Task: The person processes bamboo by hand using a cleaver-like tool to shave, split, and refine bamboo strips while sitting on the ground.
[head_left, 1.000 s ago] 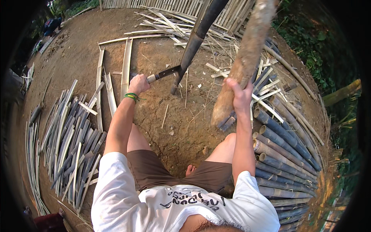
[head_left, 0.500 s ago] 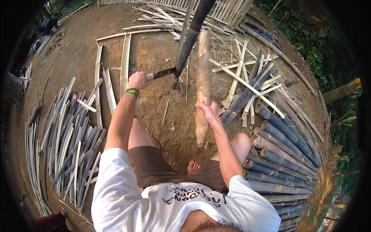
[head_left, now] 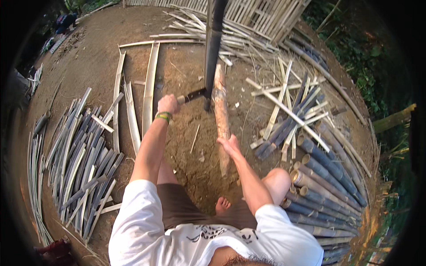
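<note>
My left hand [head_left: 168,104] is closed round the pale handle of a dark-bladed knife [head_left: 194,95]. Its blade points right and meets a dark bamboo pole [head_left: 214,44] near the pole's lower end; whether it sits in a split I cannot tell. The pole stands nearly upright and runs out of the top of the view. My right hand [head_left: 229,145] grips a thick, barkless wooden stick [head_left: 220,104] below its middle. The stick's upper part is just right of the pole's foot, close to the blade's tip.
Split bamboo strips [head_left: 84,159] lie heaped at left, with long split pieces [head_left: 151,84] ahead of me. Whole bamboo poles [head_left: 328,190] are stacked at right, near crossed strips [head_left: 284,102]. A slatted bamboo panel [head_left: 266,17] stands at the back. My bare foot [head_left: 222,205] rests on the dirt.
The stick has swung left toward the pole and knife, my right hand moving with it. The pole now stands more upright. My left hand keeps hold of the knife.
</note>
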`<state>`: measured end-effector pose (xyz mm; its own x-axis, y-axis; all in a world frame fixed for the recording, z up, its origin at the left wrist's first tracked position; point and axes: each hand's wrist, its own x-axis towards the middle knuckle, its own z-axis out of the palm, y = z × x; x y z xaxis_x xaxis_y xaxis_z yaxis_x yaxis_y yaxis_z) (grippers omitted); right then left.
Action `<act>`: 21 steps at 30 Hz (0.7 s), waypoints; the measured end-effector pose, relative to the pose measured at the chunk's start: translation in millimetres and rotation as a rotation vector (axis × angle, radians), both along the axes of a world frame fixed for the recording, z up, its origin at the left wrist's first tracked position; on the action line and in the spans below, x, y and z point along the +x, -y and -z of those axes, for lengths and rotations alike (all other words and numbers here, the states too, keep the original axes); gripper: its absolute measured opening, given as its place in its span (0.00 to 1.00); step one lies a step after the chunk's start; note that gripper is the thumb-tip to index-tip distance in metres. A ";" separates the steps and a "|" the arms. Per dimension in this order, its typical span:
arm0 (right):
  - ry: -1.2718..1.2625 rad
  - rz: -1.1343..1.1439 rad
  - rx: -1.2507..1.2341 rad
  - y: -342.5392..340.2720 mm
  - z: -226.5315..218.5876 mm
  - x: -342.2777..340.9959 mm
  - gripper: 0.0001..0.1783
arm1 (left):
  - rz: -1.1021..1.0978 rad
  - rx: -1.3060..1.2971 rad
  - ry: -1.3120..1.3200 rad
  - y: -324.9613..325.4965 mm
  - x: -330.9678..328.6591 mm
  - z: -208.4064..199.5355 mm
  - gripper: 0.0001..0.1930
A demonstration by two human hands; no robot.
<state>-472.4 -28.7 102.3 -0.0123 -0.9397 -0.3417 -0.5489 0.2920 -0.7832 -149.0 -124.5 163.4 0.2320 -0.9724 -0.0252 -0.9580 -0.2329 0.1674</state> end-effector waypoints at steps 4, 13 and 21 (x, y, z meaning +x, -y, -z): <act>0.182 0.068 0.009 15.6 -39.6 -4.3 0.37 | -0.011 0.018 -0.148 1.9 -19.8 14.7 0.13; 0.416 0.108 -0.685 52.0 -200.7 -23.2 0.26 | -0.004 0.057 -0.140 12.1 -35.2 24.3 0.13; 0.511 0.303 -0.632 16.8 -102.3 -14.2 0.27 | 0.102 -0.006 -0.084 2.9 -8.9 37.5 0.11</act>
